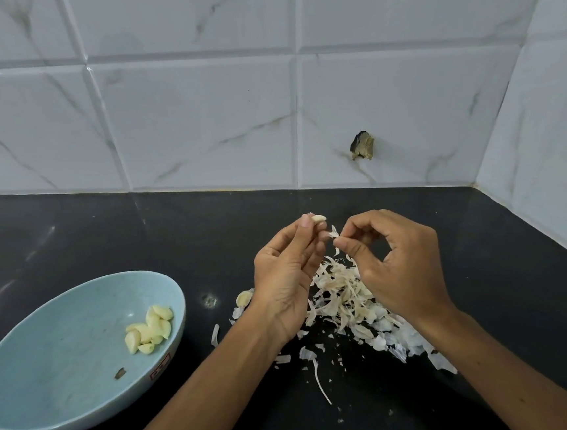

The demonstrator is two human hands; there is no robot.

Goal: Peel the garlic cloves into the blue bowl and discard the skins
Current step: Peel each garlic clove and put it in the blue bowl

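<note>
On the glossy black countertop (71,240), below a wall of white grey-veined tiles (198,119):

- Pale blue round bowl (64,354), at the left, well apart from the hands. It holds a small cluster of peeled, creamy-yellow garlic cloves (150,329) lying against its right inner wall. A small dark fleck (119,373) lies nearer the front of the bowl, and a red-and-white label (159,364) is stuck to the outer wall.
- Left hand (287,276), raised above the counter with the palm towards the camera. Its fingers are curled upward and its thumb and fingertips pinch one pale garlic clove (319,219) at the top.
- Right hand (403,266), just beside the left. Its thumb and forefinger are closed in a ring, pinching a thin white strip of garlic skin (334,233). The strip sits just beside the held clove; whether it is attached cannot be told.
- Heap of dry, off-white papery garlic skins (347,295), on the counter directly beneath and between both hands, with loose flakes scattered towards the front.
- One further yellowish garlic clove (244,298), on the counter at the left edge of the heap, beside the left wrist.
- Dark, broken patch (362,146) in a wall tile, above the right hand.
</note>
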